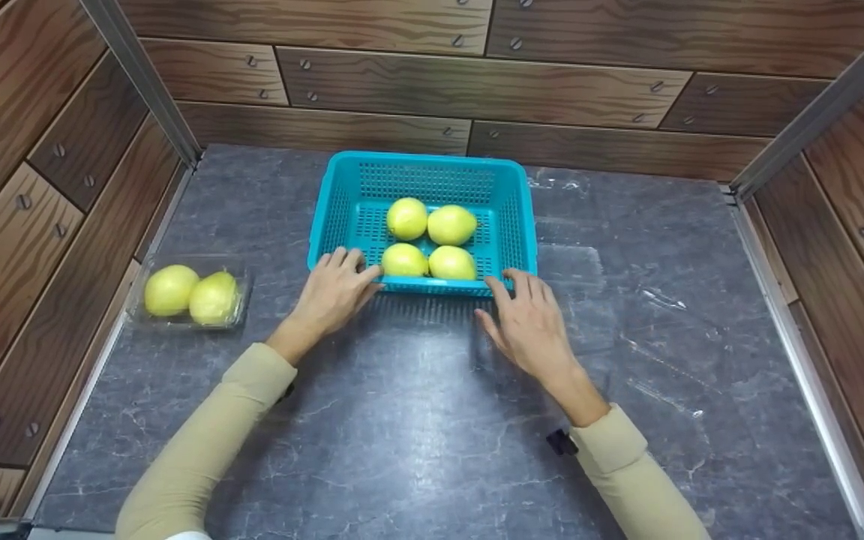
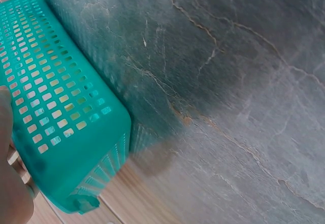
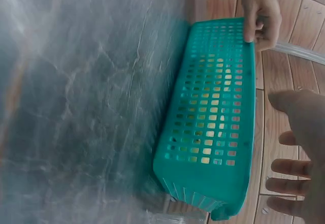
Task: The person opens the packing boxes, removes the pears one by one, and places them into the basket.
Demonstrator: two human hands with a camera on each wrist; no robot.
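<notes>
A teal plastic basket (image 1: 432,157) with perforated walls stands at the back middle of the table. Several round yellow-green fruits, such as the one (image 1: 406,219) at the back left, lie together inside it. My left hand (image 1: 334,291) grips the basket's near rim toward its left end. In the right wrist view, that left hand (image 3: 262,10) has its thumb outside the wall and its fingers curled over the rim. My right hand (image 1: 531,326) is by the near rim's right end, fingers spread. The right wrist view shows the right hand (image 3: 307,148) holding nothing, apart from the basket wall.
A clear plastic container (image 1: 243,311) with two more yellow-green fruits sits at the left edge of the dark marbled table (image 1: 432,450). Clear film or tape pieces (image 1: 663,298) lie on the right side. Wood-patterned walls (image 1: 477,82) enclose the back and both sides.
</notes>
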